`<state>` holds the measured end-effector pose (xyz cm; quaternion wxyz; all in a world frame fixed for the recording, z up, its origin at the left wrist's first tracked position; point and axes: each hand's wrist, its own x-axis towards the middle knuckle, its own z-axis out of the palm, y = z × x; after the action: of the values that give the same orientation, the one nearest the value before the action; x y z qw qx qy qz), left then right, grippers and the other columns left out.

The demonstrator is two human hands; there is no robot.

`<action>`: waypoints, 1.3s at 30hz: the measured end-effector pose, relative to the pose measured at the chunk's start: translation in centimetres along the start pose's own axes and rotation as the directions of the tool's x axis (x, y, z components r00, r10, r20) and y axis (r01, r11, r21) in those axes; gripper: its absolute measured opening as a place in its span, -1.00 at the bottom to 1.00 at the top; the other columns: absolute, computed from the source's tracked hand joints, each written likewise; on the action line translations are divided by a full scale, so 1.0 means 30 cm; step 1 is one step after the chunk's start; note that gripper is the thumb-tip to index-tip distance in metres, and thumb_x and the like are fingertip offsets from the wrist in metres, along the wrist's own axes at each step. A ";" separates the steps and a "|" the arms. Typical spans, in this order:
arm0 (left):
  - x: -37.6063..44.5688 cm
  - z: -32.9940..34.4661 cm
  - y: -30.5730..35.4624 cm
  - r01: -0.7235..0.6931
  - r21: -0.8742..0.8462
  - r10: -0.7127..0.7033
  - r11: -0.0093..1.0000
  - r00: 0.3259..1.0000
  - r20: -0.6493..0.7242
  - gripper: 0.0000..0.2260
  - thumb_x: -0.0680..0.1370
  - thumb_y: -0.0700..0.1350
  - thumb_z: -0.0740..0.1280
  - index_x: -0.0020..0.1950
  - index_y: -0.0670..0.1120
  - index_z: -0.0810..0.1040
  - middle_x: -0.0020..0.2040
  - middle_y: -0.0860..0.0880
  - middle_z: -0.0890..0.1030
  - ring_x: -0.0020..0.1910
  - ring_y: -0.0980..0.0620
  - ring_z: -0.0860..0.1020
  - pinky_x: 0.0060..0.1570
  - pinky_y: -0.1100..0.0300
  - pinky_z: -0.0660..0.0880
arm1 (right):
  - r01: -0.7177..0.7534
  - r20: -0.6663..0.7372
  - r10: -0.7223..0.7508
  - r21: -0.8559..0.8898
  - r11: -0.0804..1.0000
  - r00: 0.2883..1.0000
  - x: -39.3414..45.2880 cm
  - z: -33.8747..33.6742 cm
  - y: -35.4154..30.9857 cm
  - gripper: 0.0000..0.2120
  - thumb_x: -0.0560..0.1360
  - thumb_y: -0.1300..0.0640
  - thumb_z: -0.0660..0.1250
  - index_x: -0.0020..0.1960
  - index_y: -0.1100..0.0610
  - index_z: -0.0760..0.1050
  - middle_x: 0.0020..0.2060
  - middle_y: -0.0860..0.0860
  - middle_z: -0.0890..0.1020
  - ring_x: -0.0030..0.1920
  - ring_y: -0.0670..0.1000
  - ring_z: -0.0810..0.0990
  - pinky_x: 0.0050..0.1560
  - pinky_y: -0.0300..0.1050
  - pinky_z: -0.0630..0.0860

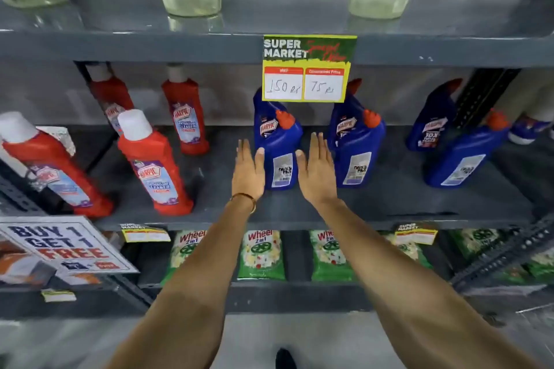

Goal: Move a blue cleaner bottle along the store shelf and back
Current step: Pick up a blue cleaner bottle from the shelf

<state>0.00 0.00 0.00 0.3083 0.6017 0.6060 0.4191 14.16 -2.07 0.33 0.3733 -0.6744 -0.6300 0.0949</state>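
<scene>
A blue cleaner bottle [280,152] with an orange cap stands upright on the grey middle shelf [227,206], near its front. My left hand [248,172] is flat and open just left of the bottle, thumb touching its side. My right hand [316,170] is flat and open just right of it, thumb against the bottle. Neither hand wraps around the bottle. A second blue bottle [269,110] stands right behind it, partly hidden by a price sign.
More blue bottles [356,149] [463,158] stand to the right. Red cleaner bottles [156,164] [186,116] stand to the left. A yellow price sign [308,69] hangs from the upper shelf edge. Green detergent packs [262,254] fill the shelf below.
</scene>
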 end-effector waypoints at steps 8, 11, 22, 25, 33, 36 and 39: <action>0.140 0.018 0.017 0.370 -0.467 -0.260 0.803 0.923 0.284 -0.63 0.55 0.18 0.05 -0.13 0.00 0.55 -0.21 0.03 0.61 -0.26 0.10 0.56 -0.30 0.26 0.45 | -0.172 0.083 0.156 0.233 0.957 0.984 0.065 0.063 -0.034 -0.31 0.51 -0.23 0.06 0.50 0.12 -0.01 0.50 0.12 0.14 0.43 0.19 0.26 0.33 0.07 0.29; 0.147 0.014 0.024 0.425 -0.502 -0.278 0.753 0.897 0.342 -0.59 0.55 0.15 0.07 0.07 -0.11 0.54 -0.18 0.00 0.61 -0.21 0.05 0.55 -0.24 0.18 0.44 | -0.360 0.138 0.333 0.275 0.892 0.933 0.049 0.085 -0.054 -0.22 0.47 -0.31 0.07 0.50 0.13 -0.03 0.50 0.14 0.15 0.42 0.23 0.26 0.34 0.10 0.26; 0.136 0.007 0.026 0.491 -0.523 -0.257 0.697 0.852 0.457 -0.64 0.57 0.05 0.09 0.21 -0.15 0.46 0.04 -0.08 0.58 -0.01 0.01 0.53 -0.06 0.18 0.47 | -0.562 0.268 0.497 0.484 0.671 0.825 0.086 0.087 -0.170 -0.26 0.49 -0.31 -0.06 0.50 0.14 -0.02 0.44 0.18 0.27 0.38 0.23 0.31 0.35 0.12 0.29; 0.131 -0.006 0.033 0.454 -0.563 -0.211 0.691 0.871 0.443 -0.61 0.56 0.04 0.13 0.25 -0.18 0.44 0.06 -0.10 0.58 0.08 -0.02 0.52 0.16 0.15 0.42 | -0.519 0.276 0.440 0.482 0.706 0.854 0.126 0.055 -0.181 -0.32 0.49 -0.33 -0.09 0.46 0.06 0.08 0.41 0.16 0.34 0.34 0.22 0.36 0.24 0.05 0.31; 0.155 -0.054 0.098 0.332 -0.590 -0.170 0.736 0.934 0.314 -0.60 0.55 0.17 0.05 0.04 -0.04 0.57 -0.09 0.04 0.61 -0.12 0.09 0.55 -0.09 0.24 0.44 | -0.443 0.365 0.278 0.525 0.726 0.888 0.208 -0.003 -0.204 -0.27 0.23 -0.27 0.43 0.30 0.00 0.36 0.20 0.01 0.56 0.18 0.04 0.53 0.18 -0.01 0.47; 0.161 -0.071 0.074 0.337 -0.592 -0.193 0.732 0.936 0.293 -0.54 0.56 0.17 0.02 0.04 -0.10 0.59 -0.11 0.03 0.62 -0.13 0.09 0.55 -0.13 0.23 0.44 | -0.393 0.346 0.244 0.472 0.789 0.906 0.217 0.001 -0.192 -0.43 0.23 -0.10 0.49 0.17 0.07 0.45 0.08 0.04 0.60 0.05 0.03 0.57 0.00 -0.12 0.49; 0.164 -0.082 0.052 0.310 -0.610 -0.170 0.729 0.945 0.278 -0.47 0.58 0.12 -0.03 0.04 -0.22 0.60 -0.05 -0.05 0.63 -0.05 0.09 0.56 -0.07 0.22 0.43 | -0.356 0.347 0.203 0.466 0.810 0.916 0.233 -0.011 -0.169 -0.48 0.27 0.04 0.46 0.19 0.08 0.44 0.08 0.05 0.60 0.04 0.05 0.58 0.00 -0.08 0.52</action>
<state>-1.85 4.41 3.13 0.6084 0.4138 0.4624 0.4948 11.72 3.89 6.10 0.4300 -0.6137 -0.5198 0.4102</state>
